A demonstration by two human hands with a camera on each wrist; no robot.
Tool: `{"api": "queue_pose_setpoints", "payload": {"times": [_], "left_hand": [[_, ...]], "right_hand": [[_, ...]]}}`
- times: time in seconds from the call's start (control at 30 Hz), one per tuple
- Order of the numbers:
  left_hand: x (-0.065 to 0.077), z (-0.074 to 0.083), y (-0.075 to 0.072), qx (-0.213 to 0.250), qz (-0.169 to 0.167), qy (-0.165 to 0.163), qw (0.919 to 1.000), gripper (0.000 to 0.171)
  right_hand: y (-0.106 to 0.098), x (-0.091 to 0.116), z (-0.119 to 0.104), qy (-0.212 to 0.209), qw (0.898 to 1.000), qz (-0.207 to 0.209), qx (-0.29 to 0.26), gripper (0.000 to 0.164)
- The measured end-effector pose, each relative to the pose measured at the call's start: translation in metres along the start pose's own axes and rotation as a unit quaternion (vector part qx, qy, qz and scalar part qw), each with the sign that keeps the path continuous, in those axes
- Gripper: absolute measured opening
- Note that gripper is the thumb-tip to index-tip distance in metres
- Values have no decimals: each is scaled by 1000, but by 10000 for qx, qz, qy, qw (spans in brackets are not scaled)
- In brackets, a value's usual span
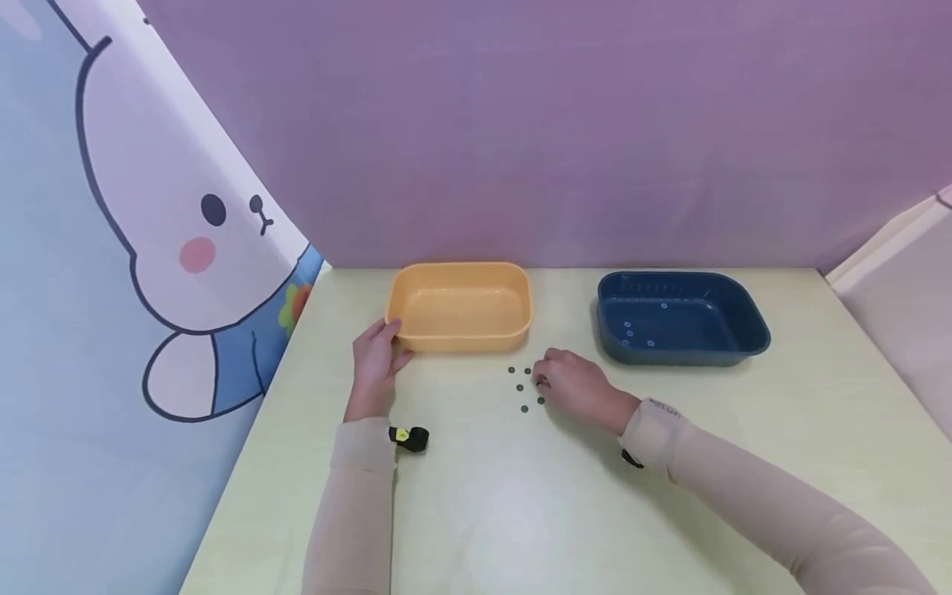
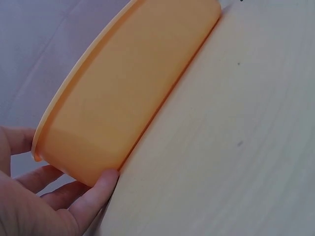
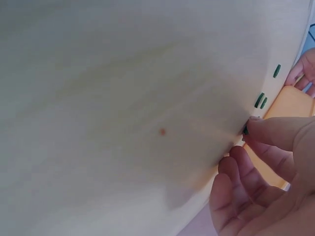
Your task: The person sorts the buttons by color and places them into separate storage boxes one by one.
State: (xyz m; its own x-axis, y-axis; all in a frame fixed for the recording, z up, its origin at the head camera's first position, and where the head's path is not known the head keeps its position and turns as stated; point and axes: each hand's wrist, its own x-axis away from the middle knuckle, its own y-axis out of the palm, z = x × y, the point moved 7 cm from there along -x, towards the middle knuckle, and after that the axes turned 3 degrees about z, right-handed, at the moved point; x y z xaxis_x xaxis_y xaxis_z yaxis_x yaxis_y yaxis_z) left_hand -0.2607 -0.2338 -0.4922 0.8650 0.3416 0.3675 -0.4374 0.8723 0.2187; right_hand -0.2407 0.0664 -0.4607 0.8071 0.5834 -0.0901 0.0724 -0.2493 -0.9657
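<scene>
My left hand [image 1: 374,359] holds the front left corner of a yellow-orange plastic basin [image 1: 468,344], which stands on the table. In the left wrist view one finger lies at the basin's rim and another digit presses low on its wall [image 2: 113,93]. My right hand [image 1: 576,384] is low over the table beside several small dark green discs [image 1: 520,387]. Its thumb and forefinger pinch one green disc [image 3: 246,130] in the right wrist view, the other fingers loosely curled. More green discs [image 3: 277,71] lie beyond the thumb.
To the right stands a dark blue basin [image 1: 684,359] with several small pale-looking discs [image 1: 650,343] inside. Behind the pale table [image 1: 476,512] rises a purple wall [image 1: 521,132]. A cartoon rabbit panel [image 1: 178,273] borders the left side.
</scene>
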Motion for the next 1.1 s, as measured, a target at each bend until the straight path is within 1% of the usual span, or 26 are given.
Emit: {"api": "queue_pose_setpoints", "payload": {"times": [0.23,0.4,0.6,0.93,1.1], "left_hand": [[1,2,-1,-47,79,-13,10000,48],[0,2,-2,-88,38,-25,10000,47],[-2,1,-3,-104,25,-6,9999,48],[-1,1,-3,-157,61,-43,9998,49],[-1,2,-3,-158,53,-18,9999,49]], "right_hand": [[1,-3,-2,150,9997,-191,-43,7],[0,-3,-8,190,9994,-231,-161,10],[-1,-3,-11,191,9993,-252,-173,11],[-1,-3,-12,128,9996,-220,-135,12],[-3,-2,-12,121,9997,-106,-177,13]]}}
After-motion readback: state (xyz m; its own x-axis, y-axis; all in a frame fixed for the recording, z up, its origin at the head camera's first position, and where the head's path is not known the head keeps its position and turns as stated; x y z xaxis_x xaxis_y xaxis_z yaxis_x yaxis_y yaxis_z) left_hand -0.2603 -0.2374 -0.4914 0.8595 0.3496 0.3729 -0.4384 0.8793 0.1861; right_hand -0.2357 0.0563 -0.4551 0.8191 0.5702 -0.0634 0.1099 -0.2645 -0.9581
